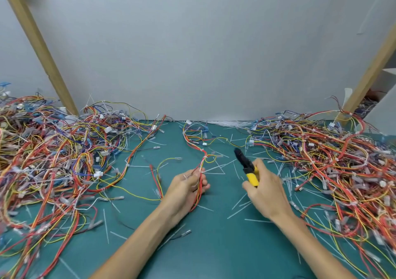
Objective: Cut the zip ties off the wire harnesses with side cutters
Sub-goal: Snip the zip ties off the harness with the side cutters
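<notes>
My left hand (186, 186) grips a wire harness (201, 150) of red, orange and yellow wires that runs from my fingers up toward the back of the mat. A white zip tie (205, 157) wraps the harness just above my fingers. My right hand (264, 189) holds yellow-handled side cutters (246, 165), their black jaws pointing up and to the left, a short way right of the harness and apart from it. Whether the jaws are parted I cannot tell.
The work surface is a green mat (205, 246) scattered with cut zip tie pieces (239, 206). A big tangle of harnesses (53, 154) fills the left side, and another pile (334, 156) fills the right. A grey wall and two slanted wooden posts (40, 49) stand behind.
</notes>
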Motion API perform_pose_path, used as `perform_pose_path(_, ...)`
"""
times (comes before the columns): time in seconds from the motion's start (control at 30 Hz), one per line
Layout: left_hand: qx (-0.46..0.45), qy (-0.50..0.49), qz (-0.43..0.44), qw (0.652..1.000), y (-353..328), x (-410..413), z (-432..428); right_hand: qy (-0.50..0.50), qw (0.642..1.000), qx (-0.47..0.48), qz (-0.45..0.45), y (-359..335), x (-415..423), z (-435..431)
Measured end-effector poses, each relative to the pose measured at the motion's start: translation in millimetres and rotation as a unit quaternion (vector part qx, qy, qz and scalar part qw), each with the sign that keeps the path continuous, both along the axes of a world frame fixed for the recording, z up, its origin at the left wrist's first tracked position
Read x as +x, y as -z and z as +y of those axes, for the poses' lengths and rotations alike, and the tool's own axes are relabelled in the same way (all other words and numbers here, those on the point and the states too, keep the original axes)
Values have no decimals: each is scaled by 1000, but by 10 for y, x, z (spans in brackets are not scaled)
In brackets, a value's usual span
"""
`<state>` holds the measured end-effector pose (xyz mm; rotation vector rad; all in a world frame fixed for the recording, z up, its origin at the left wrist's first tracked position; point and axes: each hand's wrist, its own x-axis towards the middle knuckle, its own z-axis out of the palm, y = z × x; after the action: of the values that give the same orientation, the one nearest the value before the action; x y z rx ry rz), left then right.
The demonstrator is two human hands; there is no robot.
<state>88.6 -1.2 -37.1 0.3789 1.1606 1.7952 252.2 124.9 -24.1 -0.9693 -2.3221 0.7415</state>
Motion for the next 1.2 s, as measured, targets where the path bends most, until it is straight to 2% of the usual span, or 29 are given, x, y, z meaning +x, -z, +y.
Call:
perform_pose_path(0.13,31,-11,-1,999,42,-169,74,21,986,120,-110,163,-57,-14)
perform_pose_path(0.27,30,-22,7,999,145,-208,120,42,968,193,-152,258,-140,28)
perform_pose_path(0.6,33,-33,1,999,163,-219,114,5,955,255,-148,237,-420,18)
perform_pose_path(1.2,20,18,68,997,177,-196,103,3,957,266,-119,232,-411,-35)
